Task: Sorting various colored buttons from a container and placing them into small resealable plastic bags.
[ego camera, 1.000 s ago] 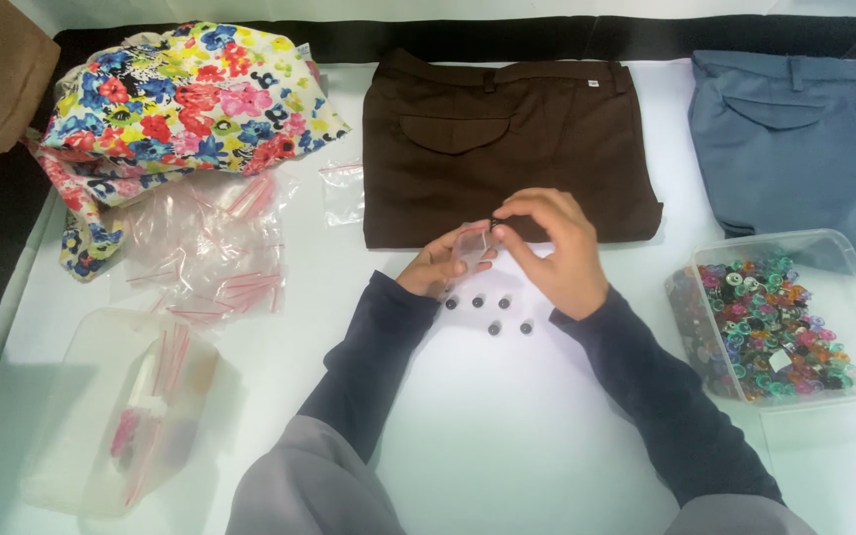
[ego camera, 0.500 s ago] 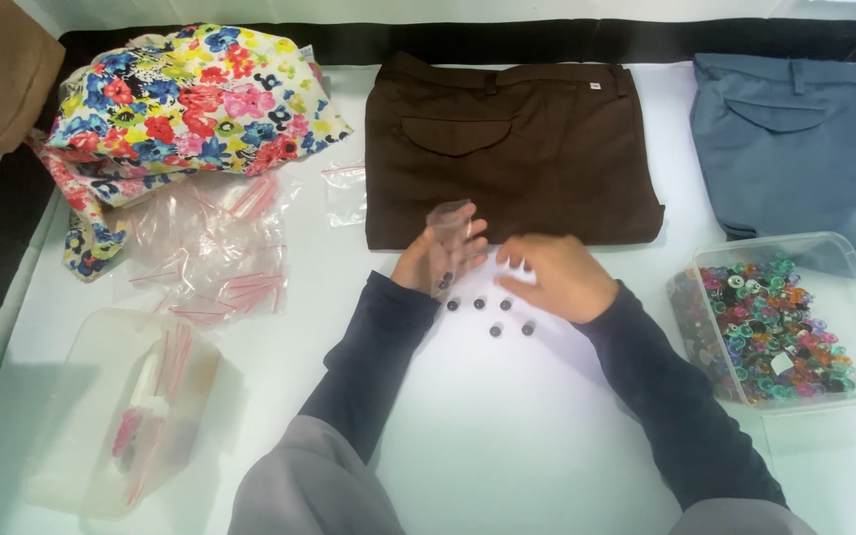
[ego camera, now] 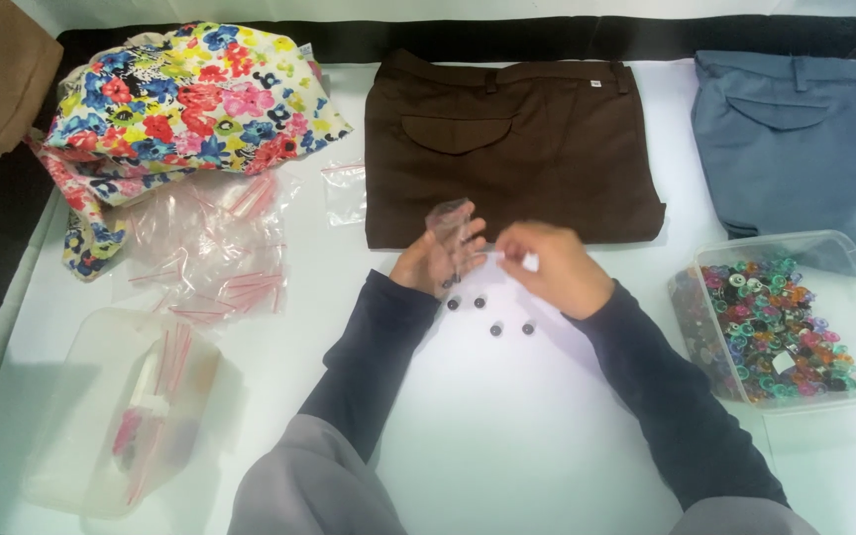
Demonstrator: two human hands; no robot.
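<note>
Bagging small dark buttons in front of the brown trousers

I see the brown trousers (ego camera: 512, 149) at the back of the white table (ego camera: 507, 456), a clear box of coloured buttons (ego camera: 780, 322) to their right; just in front of them my left hand (ego camera: 435, 266) grips a small clear bag (ego camera: 451, 226) upright, my right hand (ego camera: 547, 266) pinches something small at its mouth, four dark buttons (ego camera: 490, 315) lie below; I judge filling, needing a steady open bag
</note>
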